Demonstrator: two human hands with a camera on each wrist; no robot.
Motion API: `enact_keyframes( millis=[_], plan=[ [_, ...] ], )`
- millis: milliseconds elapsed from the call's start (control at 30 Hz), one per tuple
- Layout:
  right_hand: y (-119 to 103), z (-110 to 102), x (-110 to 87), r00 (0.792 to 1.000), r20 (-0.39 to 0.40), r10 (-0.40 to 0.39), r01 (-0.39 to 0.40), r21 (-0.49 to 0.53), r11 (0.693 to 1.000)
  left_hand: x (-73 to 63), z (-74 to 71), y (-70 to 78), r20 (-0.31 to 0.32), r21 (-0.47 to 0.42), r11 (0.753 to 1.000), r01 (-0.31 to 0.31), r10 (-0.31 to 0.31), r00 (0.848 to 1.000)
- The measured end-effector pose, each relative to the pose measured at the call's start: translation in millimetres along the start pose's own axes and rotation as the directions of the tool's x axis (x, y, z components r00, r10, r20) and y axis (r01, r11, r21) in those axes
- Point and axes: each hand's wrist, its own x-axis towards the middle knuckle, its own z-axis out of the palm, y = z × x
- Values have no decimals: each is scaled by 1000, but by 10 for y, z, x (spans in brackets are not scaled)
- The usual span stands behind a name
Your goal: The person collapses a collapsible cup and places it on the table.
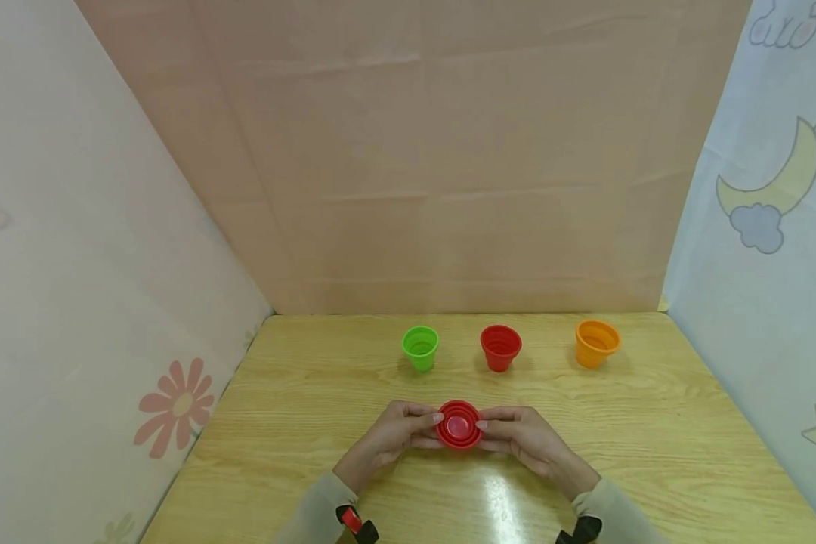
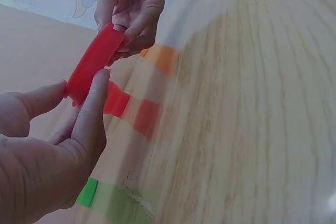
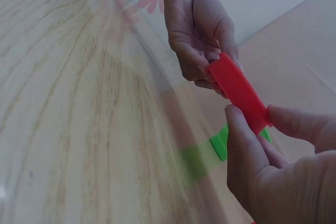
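Between my two hands is a red collapsible cup [image 1: 459, 425], folded flat into a ringed disc with its inside facing up toward the head camera. My left hand [image 1: 403, 432] pinches its left edge, thumb on the upper rim and fingers beneath. On the opposite edge my right hand [image 1: 527, 437] pinches it the same way. Both wrist views show the flattened red cup [image 2: 93, 65] from the side, as a short thick band held above the table. Beyond the hands stand a green cup [image 1: 420, 349], a second red cup [image 1: 500, 348] and an orange cup [image 1: 596, 344], all expanded and upright.
The wooden table [image 1: 299, 393] reaches back to a plain tan cloth backdrop [image 1: 435, 189]. White panels with printed drawings flank it: the left panel [image 1: 75, 227] bears a flower, the right panel [image 1: 755, 317] a moon and star. A light reflection lies on the wood near the front.
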Motion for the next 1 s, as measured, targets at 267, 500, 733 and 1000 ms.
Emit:
enact_keyframes(
  millis=[267, 500, 733, 1000],
  plan=[
    [74, -3, 2, 1000, -9, -5, 5, 16, 1000, -41, -19, -10, -10, -40, 997, 59, -60, 998],
    [81, 35, 66, 1000, -26, 12, -11, 26, 1000, -39, -77, -35, -31, -48, 997, 53, -54, 998],
    [81, 173, 227, 999, -39, 15, -14, 24, 1000, -64, -244, -35, -62, -37, 999, 36, -38, 997],
    [130, 487, 564, 997, -73, -26, 29, 28, 999, -147, -621, 98, -81, 25, 1000, 5, -3, 997]
  ],
)
